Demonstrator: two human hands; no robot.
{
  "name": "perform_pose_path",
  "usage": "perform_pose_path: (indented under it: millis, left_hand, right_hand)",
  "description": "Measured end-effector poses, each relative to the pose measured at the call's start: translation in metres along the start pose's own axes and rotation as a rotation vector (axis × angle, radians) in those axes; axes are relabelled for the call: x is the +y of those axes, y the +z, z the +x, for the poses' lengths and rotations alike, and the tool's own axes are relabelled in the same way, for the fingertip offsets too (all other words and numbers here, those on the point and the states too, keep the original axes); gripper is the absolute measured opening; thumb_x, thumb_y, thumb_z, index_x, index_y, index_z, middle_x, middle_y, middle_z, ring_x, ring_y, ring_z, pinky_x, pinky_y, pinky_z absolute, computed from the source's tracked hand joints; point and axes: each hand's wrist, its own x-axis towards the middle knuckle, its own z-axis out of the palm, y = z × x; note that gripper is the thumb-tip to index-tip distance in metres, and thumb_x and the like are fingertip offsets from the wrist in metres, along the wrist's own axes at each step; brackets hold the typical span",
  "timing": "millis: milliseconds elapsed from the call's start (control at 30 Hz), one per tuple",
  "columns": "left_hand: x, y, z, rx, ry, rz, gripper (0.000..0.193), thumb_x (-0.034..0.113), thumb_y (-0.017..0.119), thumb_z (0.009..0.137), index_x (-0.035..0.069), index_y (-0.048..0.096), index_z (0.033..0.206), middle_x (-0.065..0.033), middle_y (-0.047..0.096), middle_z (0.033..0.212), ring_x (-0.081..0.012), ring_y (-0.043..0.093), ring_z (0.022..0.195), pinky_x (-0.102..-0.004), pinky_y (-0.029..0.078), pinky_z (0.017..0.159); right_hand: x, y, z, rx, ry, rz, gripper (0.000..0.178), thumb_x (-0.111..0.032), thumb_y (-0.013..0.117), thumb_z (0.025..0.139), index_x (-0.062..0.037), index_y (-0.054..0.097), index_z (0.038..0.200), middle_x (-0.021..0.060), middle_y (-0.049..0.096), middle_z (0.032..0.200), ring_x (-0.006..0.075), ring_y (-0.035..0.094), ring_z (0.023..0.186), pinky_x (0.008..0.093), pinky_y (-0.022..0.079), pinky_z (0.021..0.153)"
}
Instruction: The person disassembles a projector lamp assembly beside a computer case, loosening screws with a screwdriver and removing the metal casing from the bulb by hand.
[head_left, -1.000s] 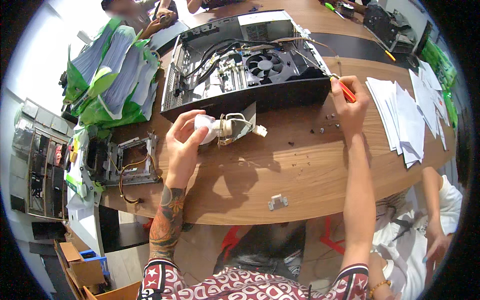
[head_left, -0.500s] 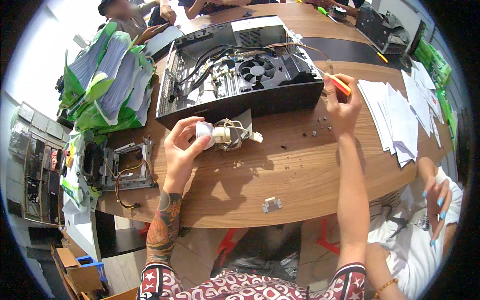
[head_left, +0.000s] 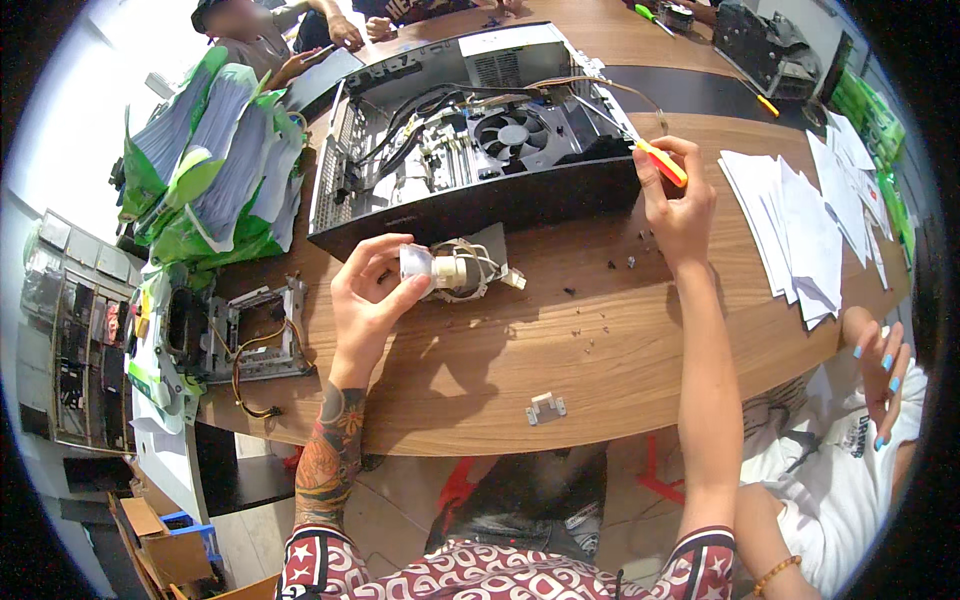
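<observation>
My left hand (head_left: 362, 305) is closed on a white, cup-shaped lamp (head_left: 416, 263) with a cream base and looped wires ending in a small plug. It holds the lamp by the white end, in front of an opened desktop computer case (head_left: 470, 195). In my right hand (head_left: 683, 220) is a screwdriver (head_left: 665, 166) with a yellow and orange handle. Its thin shaft points up and left over the right end of the case; I cannot tell whether the tip touches anything. A black fan (head_left: 513, 136) and cables lie inside the case.
Small screws (head_left: 631, 263) lie scattered on the wooden table (head_left: 480, 385), with a small bracket (head_left: 546, 409) near its front edge. A metal frame (head_left: 255, 330) and bagged papers (head_left: 215, 165) stand left; loose sheets (head_left: 790, 235) lie right. A co-worker's hand (head_left: 882, 375) is at lower right.
My right hand and the screwdriver have shifted slightly left and down. The co-worker's hand at lower right has risen a little. My left hand still holds the lamp.
</observation>
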Motion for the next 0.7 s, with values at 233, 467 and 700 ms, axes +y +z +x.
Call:
perform_pose_path:
  millis: [233, 467, 700]
  left_hand:
    - [-0.0013, 0.0013, -0.0002, -0.011, 0.001, -0.012, 0.044, 0.0, 0.076, 0.08, -0.001, 0.057, 0.121, -0.0132, 0.067, 0.108, -0.0162, 0.063, 0.099, -0.03, 0.052, 0.09]
    - [0.0005, 0.0011, -0.0008, -0.005, -0.004, 0.001, 0.044, 0.0, 0.076, 0.08, -0.001, 0.058, 0.12, -0.0124, 0.066, 0.109, -0.016, 0.063, 0.1, -0.03, 0.052, 0.091]
    - [0.0008, 0.0056, -0.0007, -0.011, -0.007, 0.017, 0.045, 0.0, 0.077, 0.079, -0.001, 0.058, 0.12, -0.0111, 0.065, 0.107, -0.015, 0.062, 0.099, -0.0297, 0.051, 0.092]
  right_hand:
    - [-0.0027, -0.0003, 0.0004, -0.007, 0.015, 0.005, 0.026, -0.031, 0.072, 0.089, -0.0102, 0.06, 0.1, 0.0067, 0.068, 0.076, 0.0163, 0.066, 0.066, 0.0289, 0.05, 0.059]
    - [-0.0019, 0.0005, 0.0004, -0.005, -0.033, -0.025, 0.023, -0.029, 0.07, 0.091, -0.0097, 0.059, 0.1, 0.0074, 0.069, 0.077, 0.0179, 0.067, 0.066, 0.0308, 0.051, 0.059]
    - [-0.002, -0.0027, -0.0005, 0.002, 0.004, -0.012, 0.026, -0.029, 0.07, 0.091, -0.0099, 0.058, 0.104, 0.0079, 0.068, 0.077, 0.0192, 0.067, 0.067, 0.0315, 0.05, 0.06]
